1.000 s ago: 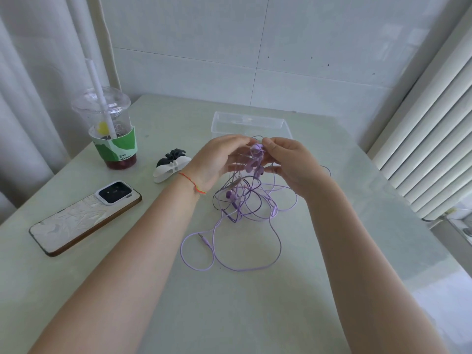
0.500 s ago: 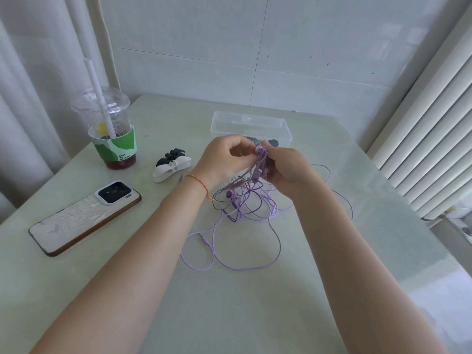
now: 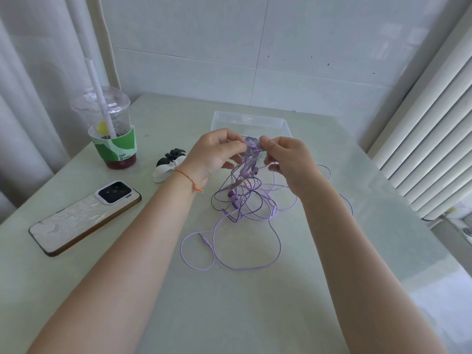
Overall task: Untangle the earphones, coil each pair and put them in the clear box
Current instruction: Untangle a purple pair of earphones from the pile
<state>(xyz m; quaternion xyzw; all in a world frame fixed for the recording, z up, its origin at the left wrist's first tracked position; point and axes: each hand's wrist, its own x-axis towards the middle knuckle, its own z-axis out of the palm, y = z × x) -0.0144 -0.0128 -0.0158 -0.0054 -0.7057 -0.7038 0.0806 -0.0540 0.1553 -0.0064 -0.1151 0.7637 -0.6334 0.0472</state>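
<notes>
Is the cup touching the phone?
Apart. The head view shows the cup standing behind the phone, with a bare strip of table plainly visible between them.

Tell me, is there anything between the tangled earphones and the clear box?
Nothing visible. The clear box lies open just behind both hands; left hand and right hand pinch the purple earphones directly before it. Only the tangle itself delays them.

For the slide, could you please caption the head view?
Both hands pick at tangled purple earphones before a clear box.
</notes>
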